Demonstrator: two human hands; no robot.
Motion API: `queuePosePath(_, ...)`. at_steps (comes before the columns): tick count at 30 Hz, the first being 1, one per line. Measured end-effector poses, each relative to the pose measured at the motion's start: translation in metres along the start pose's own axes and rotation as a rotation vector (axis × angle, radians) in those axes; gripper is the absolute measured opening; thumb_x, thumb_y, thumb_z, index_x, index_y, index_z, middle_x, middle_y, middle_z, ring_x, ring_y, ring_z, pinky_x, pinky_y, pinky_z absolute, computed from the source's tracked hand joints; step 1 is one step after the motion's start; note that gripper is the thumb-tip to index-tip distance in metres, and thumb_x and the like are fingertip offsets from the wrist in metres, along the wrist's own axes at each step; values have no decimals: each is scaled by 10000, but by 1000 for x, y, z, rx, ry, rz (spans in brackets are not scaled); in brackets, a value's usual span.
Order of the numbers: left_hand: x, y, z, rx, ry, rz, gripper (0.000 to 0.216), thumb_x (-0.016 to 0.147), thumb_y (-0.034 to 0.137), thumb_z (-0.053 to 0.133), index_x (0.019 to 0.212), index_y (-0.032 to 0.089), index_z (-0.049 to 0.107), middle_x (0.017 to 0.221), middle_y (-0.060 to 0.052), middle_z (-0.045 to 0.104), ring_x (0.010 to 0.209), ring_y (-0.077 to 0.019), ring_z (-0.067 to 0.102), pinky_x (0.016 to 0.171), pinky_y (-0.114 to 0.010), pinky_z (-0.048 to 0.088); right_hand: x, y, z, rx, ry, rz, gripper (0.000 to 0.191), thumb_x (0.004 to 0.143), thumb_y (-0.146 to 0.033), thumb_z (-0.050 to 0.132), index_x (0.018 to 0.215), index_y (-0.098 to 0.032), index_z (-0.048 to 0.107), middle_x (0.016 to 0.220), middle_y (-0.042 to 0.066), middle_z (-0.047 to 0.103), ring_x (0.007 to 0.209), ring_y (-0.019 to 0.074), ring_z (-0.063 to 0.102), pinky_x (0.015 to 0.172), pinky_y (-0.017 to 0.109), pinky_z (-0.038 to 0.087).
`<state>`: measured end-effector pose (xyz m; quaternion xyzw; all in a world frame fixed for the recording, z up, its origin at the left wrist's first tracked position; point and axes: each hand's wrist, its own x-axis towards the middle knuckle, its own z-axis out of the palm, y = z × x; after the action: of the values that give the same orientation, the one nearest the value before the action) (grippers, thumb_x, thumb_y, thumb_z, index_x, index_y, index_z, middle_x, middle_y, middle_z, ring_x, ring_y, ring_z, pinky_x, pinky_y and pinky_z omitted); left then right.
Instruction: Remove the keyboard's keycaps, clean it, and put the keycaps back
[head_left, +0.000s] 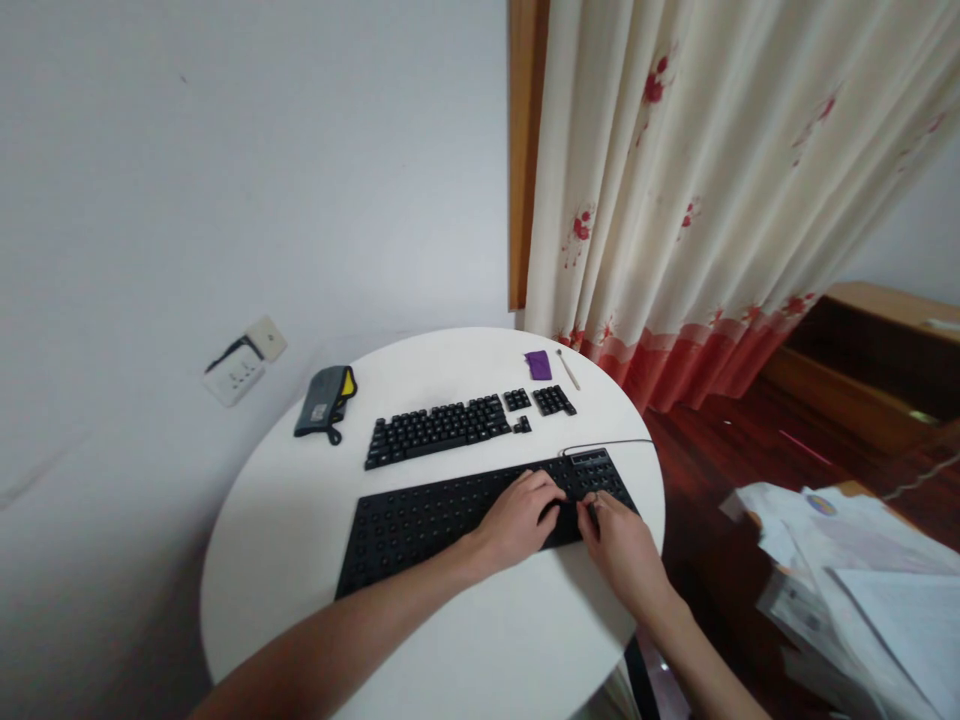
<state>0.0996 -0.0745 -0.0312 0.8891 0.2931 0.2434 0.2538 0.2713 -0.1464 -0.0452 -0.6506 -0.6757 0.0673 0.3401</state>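
Note:
A black keyboard base, with its keycaps off and small key stems showing, lies across the white round table. My left hand rests on its right half, fingers bent, thumb apart from the forefinger. Just right of it, my right hand is closed in a pinch low over the number-pad side; whatever is between those fingertips is too small and dark to make out. Behind the base, loose black keycaps are laid out in keyboard order, with smaller groups of keycaps to the right.
A grey pouch with yellow lining lies at the table's left edge. Toward the back right are a purple cloth and a thin brush-like stick. A black cable runs off the right edge. Papers and plastic bags lie beyond.

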Motion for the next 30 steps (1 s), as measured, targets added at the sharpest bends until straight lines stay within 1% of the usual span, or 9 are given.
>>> queuePosePath(3, -5, -3, 3, -12, 31, -4, 231, 872, 117, 524, 1030, 201, 671, 1032, -61, 612, 996, -197, 531, 916, -341, 461, -3, 2, -4, 49, 19, 10, 319, 954, -368, 424, 803, -194, 644, 814, 105, 667, 766, 237, 636, 692, 320, 465)
queuePosePath(7, -7, -1, 1, 16, 34, -11, 218, 874, 135, 540, 1033, 211, 669, 1031, -58, 605, 1016, -206, 517, 928, -358, 458, -5, 3, -11, 247, 29, 117, 363, 938, -437, 450, 813, -172, 663, 819, 112, 689, 757, 244, 646, 687, 326, 481)
queuePosePath(10, -8, 0, 0, 19, 33, -13, 228, 875, 133, 539, 1044, 220, 665, 1036, -57, 604, 1018, -210, 516, 941, -374, 451, -4, 3, -10, 345, 44, 218, 392, 904, -485, 490, 801, -163, 687, 765, 107, 699, 710, 241, 646, 621, 312, 484)
queuePosePath(15, -6, -1, 0, 9, 20, -16, 247, 869, 113, 533, 1049, 224, 660, 1019, -46, 606, 1007, -205, 521, 957, -376, 439, 3, 11, -3, 538, 21, 428, 462, 868, -566, 496, 726, -162, 668, 520, 38, 600, 446, 180, 537, 424, 273, 405)
queuePosePath(18, -4, -1, -1, -6, 24, -25, 200, 891, 160, 543, 1040, 221, 663, 1020, -44, 617, 999, -203, 529, 944, -373, 442, 6, 15, -3, 636, 10, 491, 467, 854, -578, 507, 712, -157, 651, 510, 21, 575, 421, 164, 515, 400, 265, 397)
queuePosePath(20, -3, 1, -2, -33, 33, -20, 195, 885, 226, 593, 1070, 223, 654, 1045, -44, 631, 1012, -209, 532, 941, -378, 442, 6, 11, -5, 673, 15, 497, 454, 844, -572, 529, 715, -153, 647, 533, 19, 579, 435, 158, 520, 405, 260, 407)
queuePosePath(23, -1, 1, -2, -141, 71, -26, 316, 813, 275, 701, 1119, 225, 636, 1060, -45, 645, 1001, -207, 554, 926, -361, 460, 8, -4, -6, 682, 35, 454, 426, 859, -547, 531, 746, -153, 648, 571, 20, 594, 454, 149, 517, 419, 252, 410)
queuePosePath(27, 3, 0, -1, -295, 134, -64, 114, 815, 204, 672, 929, 196, 677, 909, -35, 662, 829, -167, 605, 775, -288, 509, 16, -25, 0, 606, 69, 306, 365, 913, -461, 494, 779, -166, 660, 692, 47, 661, 564, 160, 580, 497, 247, 444)
queuePosePath(30, 5, -4, -3, -298, 199, -91, 61, 810, 166, 655, 859, 187, 684, 851, -29, 672, 750, -152, 615, 710, -268, 515, 25, -33, 7, 493, 143, 217, 336, 940, -384, 463, 790, -174, 677, 782, 65, 696, 727, 186, 640, 664, 271, 491)
